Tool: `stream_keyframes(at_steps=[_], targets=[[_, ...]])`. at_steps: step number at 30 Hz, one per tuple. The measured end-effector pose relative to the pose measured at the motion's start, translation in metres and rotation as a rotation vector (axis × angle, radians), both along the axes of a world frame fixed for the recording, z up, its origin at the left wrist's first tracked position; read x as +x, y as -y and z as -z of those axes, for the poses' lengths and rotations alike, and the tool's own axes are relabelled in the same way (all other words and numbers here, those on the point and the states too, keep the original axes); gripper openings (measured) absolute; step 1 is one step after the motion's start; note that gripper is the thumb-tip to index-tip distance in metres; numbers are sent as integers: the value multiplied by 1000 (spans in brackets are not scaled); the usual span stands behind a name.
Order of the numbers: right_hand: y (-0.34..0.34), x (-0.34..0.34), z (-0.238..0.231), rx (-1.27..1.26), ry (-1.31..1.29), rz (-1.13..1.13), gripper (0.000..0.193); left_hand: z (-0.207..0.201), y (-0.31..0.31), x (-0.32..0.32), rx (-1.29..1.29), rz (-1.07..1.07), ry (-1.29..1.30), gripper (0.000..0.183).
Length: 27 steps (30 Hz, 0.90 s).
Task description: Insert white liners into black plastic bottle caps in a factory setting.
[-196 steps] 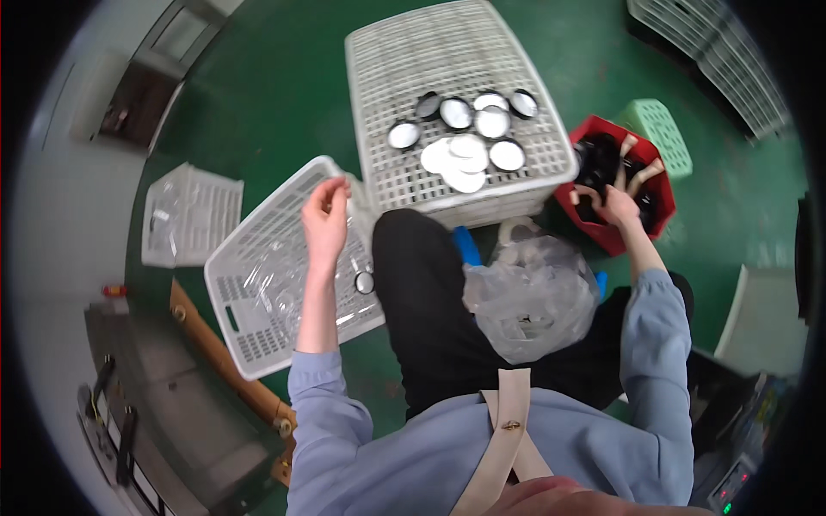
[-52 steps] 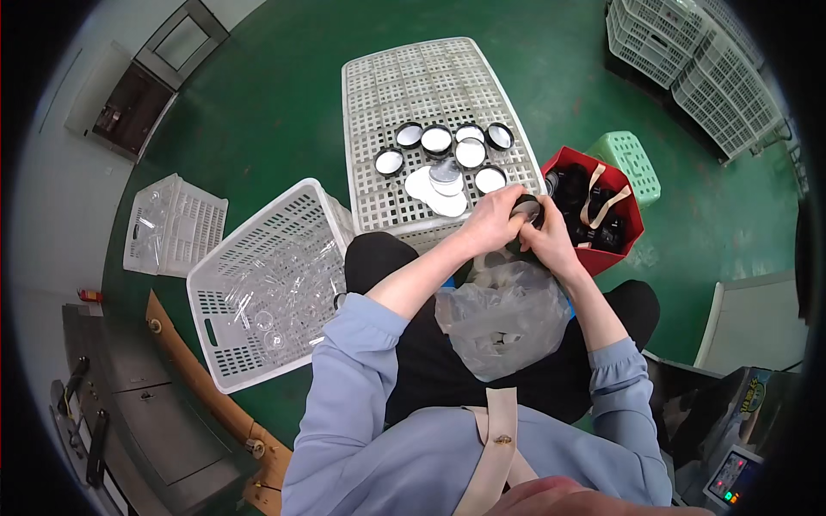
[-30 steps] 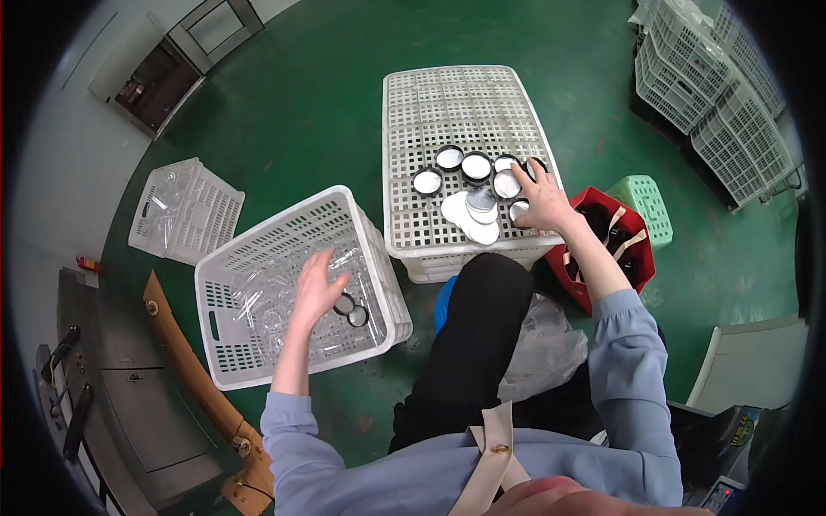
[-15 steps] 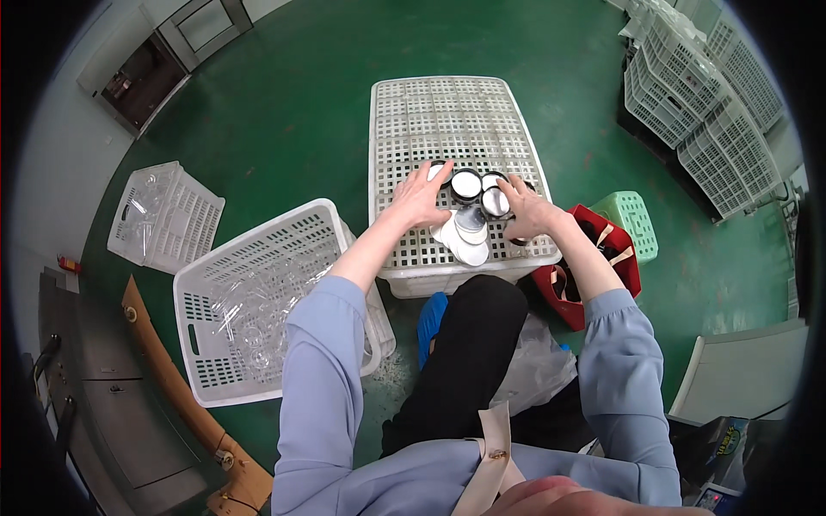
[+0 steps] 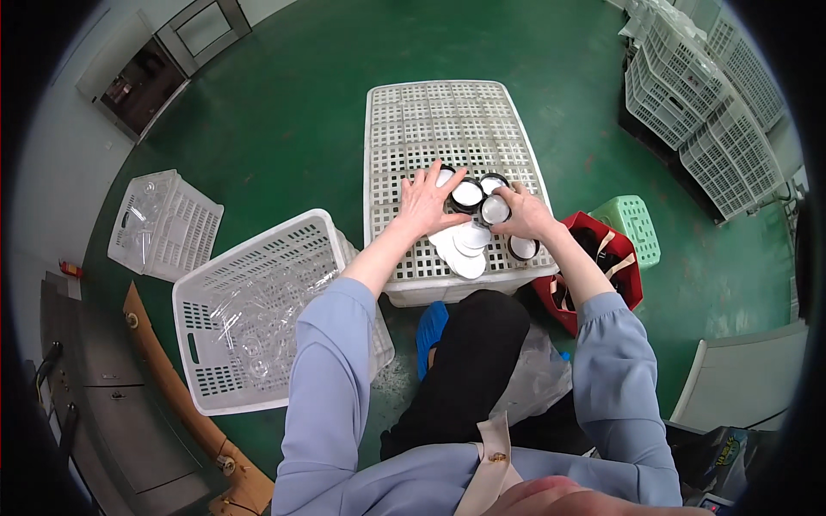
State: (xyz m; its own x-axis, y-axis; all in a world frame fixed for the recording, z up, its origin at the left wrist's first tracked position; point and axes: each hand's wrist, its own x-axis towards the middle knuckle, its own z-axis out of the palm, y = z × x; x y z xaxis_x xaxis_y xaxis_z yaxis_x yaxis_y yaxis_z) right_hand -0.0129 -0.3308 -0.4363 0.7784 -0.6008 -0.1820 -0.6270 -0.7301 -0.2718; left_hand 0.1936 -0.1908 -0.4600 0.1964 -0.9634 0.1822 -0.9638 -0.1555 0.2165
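Observation:
On the upturned white plastic crate [image 5: 443,112] lies a cluster of round black lids with pale inner faces. My left hand [image 5: 422,204] is open, fingers spread, its fingertips beside the far-left lid [image 5: 445,177]. The thumb points toward the middle lid [image 5: 467,194]. Thumb and fingers of my right hand [image 5: 527,215] close around the sides of a right-hand lid [image 5: 496,209]. Another lid [image 5: 493,182] sits just beyond it, and one more [image 5: 522,248] lies below my right palm. Loose white discs [image 5: 465,258] overlap in a fanned pile nearer to me.
At left, a white basket [image 5: 191,297] holds clear plastic pieces, with a smaller white crate [image 5: 194,219] behind it. To the right are a red bag [image 5: 632,297] and a green perforated basket [image 5: 637,225]. White crates [image 5: 731,146] are stacked far right.
My right hand has shifted left, closing around the right-hand lid and uncovering the lid below its palm. My left hand stays by the far-left lid. The top disc looks white instead of grey.

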Motion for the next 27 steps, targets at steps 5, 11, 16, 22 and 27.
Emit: stream_keyframes(at_steps=[5, 11, 16, 22, 27], targets=[[0, 2, 1, 29, 127, 43, 83, 7, 12, 2, -97, 43, -66, 93], [-7, 11, -7, 62, 195, 99, 74, 18, 18, 7, -169, 101, -93, 74], [-8, 15, -8, 2, 301, 71, 68, 11, 19, 12, -368, 162, -115, 57], [-64, 50, -70, 53, 541, -133, 56, -52, -63, 36, -582, 137, -50, 66], [-160, 104, -72, 153, 621, -453, 56, -77, -218, 48, -486, -134, 68, 59]])
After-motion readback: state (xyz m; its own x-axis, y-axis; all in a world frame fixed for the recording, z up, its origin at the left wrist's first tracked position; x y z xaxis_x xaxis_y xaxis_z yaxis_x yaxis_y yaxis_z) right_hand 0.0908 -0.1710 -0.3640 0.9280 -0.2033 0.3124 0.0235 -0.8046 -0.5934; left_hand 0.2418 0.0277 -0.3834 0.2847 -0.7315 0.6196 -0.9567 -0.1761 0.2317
